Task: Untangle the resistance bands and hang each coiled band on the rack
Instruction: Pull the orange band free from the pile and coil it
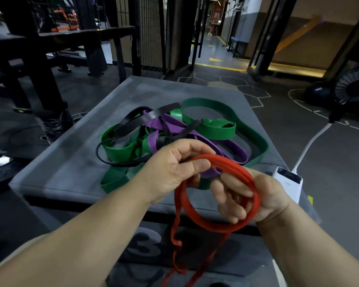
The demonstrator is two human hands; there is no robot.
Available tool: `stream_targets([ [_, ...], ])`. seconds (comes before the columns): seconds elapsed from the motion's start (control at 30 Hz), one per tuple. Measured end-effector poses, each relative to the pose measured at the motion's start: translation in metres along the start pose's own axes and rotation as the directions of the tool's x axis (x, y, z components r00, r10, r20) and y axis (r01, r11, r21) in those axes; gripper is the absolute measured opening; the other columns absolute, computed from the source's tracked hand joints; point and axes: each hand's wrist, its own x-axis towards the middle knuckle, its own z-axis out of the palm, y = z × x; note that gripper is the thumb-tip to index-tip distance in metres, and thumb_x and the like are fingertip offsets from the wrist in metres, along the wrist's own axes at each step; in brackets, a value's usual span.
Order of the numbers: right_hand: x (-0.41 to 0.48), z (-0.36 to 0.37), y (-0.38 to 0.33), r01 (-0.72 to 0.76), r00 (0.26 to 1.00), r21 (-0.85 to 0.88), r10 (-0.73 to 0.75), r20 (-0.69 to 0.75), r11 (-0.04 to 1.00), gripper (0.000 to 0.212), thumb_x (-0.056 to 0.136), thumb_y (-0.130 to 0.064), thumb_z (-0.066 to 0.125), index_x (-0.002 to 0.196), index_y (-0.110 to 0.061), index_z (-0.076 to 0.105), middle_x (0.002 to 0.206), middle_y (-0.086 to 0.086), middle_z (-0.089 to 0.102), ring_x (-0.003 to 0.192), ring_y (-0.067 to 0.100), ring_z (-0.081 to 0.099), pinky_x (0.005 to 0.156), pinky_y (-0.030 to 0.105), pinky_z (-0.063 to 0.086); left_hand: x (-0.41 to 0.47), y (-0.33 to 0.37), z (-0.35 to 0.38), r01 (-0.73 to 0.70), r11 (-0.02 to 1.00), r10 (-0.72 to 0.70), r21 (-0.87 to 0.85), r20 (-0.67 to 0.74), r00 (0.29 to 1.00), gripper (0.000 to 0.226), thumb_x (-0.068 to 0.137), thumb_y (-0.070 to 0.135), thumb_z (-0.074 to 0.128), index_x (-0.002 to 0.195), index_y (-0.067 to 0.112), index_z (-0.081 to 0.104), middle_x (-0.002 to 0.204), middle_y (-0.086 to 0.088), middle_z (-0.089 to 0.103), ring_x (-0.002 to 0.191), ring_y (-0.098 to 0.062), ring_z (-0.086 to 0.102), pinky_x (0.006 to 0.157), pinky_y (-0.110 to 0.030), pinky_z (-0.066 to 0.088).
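Nearest to you, below your fingers, the loose tail of the red band [214, 227] hangs in twisted strands in front of the box side marked with a large 3. Just above that, your right hand [257, 195] carries the coiled part: the loops run round its bent fingers [228, 195], which grasp the coil from inside. Your left hand [170, 170] meets the coil at its top, thumb and fingertips pinching the red strands together, close beside the right fingers. Directly beyond your left fingertips lies the tangled heap on the grey padded box [71, 162]: a purple band [170, 123] nearest your knuckles, a thin black band [133, 121] threaded across it, and a wide green band [216, 129] looping out around both to the far side. Just right of your right hand, a white power bank [286, 181] sits at the box's edge, its white cable [311, 141] trailing away over the floor. Farther off that way stand a dark medicine ball [317, 92] and a floor fan [354, 88]. Well beyond your left fingers rises a dark metal frame [87, 34].
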Motion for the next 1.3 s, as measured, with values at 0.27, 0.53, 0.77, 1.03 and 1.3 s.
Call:
stream_targets([
  [0.27,0.004,0.010,-0.002,0.014,1.000,0.070,-0.014,0.005,0.997,0.032,0.096,-0.025,0.058,0.121,-0.007,0.059,0.069,0.000,0.047,0.055,0.011,0.034,0.060,0.021,0.038,0.001,-0.003,0.001,-0.001,0.994,-0.005,-0.112,-0.056,0.998,0.013,0.081,0.015,0.061,0.092,0.021,0.066,0.077,0.003,0.070,0.052,-0.009,0.055,0.049,-0.022,0.046],
  [0.53,0.006,0.016,-0.014,0.208,0.975,0.216,-0.184,-0.128,0.954,0.021,0.103,-0.031,0.045,0.104,-0.010,0.047,0.069,0.001,0.041,0.081,0.023,0.057,0.091,0.049,0.047,0.000,-0.017,0.006,0.198,0.979,-0.199,-0.056,-0.013,0.980,0.026,0.080,0.037,0.063,0.089,0.013,0.062,0.071,0.001,0.065,0.065,-0.009,0.062,0.064,-0.020,0.051],
  [0.77,-0.003,0.007,-0.035,0.361,0.926,0.238,-0.315,-0.209,0.902,0.040,0.101,-0.016,0.049,0.138,-0.026,0.036,0.063,-0.001,0.038,0.052,0.010,0.034,0.054,0.022,0.041,-0.005,-0.029,0.013,0.429,0.896,-0.440,0.111,0.095,0.893,0.049,0.076,0.059,0.048,0.102,0.018,0.058,0.088,0.002,0.064,0.072,-0.018,0.056,0.076,-0.030,0.051],
  [1.03,-0.025,-0.011,-0.060,0.557,0.813,0.217,-0.471,-0.343,0.802,0.035,0.101,-0.021,0.049,0.136,-0.027,0.047,0.064,0.006,0.054,0.050,0.012,0.036,0.052,0.022,0.038,-0.006,-0.040,0.013,0.416,0.697,-0.557,0.585,0.075,0.827,0.019,0.096,0.024,0.055,0.104,0.021,0.039,0.084,-0.001,0.059,0.066,-0.009,0.057,0.063,-0.021,0.048],
  [1.3,-0.009,0.004,-0.051,0.662,0.483,-0.146,-0.567,-0.667,0.735,0.042,0.098,-0.032,0.046,0.137,-0.046,0.045,0.057,-0.011,0.043,0.050,0.002,0.038,0.053,0.016,0.041,-0.005,-0.045,0.013,0.418,0.769,-0.500,0.484,0.047,0.865,0.014,0.094,0.030,0.060,0.081,0.032,0.059,0.072,0.013,0.064,0.071,-0.003,0.060,0.076,-0.022,0.052],
])
